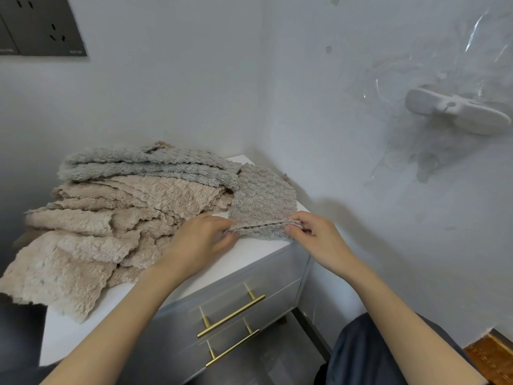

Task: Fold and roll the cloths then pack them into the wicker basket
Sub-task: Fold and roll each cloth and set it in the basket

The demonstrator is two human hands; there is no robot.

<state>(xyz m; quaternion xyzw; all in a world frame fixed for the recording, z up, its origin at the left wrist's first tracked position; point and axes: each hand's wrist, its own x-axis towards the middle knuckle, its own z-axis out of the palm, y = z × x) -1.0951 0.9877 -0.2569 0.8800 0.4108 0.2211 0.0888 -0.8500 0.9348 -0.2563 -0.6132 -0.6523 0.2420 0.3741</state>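
Your left hand (204, 237) pinches the near left corner of the grey cloth (263, 195), with the fingers curled over its doubled edge. Your right hand (312, 234) pinches the near right corner the same way, so the folded edge runs straight between your two hands. From your fingertips the rest of that cloth lies flat toward 12 o'clock, on the right end of the white cabinet top (249, 255).

Just beside your left hand, from 8 to 10 o'clock, sits the pile of beige cloths (91, 234). It is loosely stacked, and the lowest one hangs over the cabinet's near edge. On top of that pile, at 11 o'clock, lie the fluffy grey cloths (144, 165), and their right end meets the cloth you hold.

At 6 o'clock, below your hands, the drawer fronts carry two brass bar handles (231, 315). Far out at 4 o'clock, in the bottom corner, a brown woven surface (491, 357) shows, but you cannot tell whether it is the basket.
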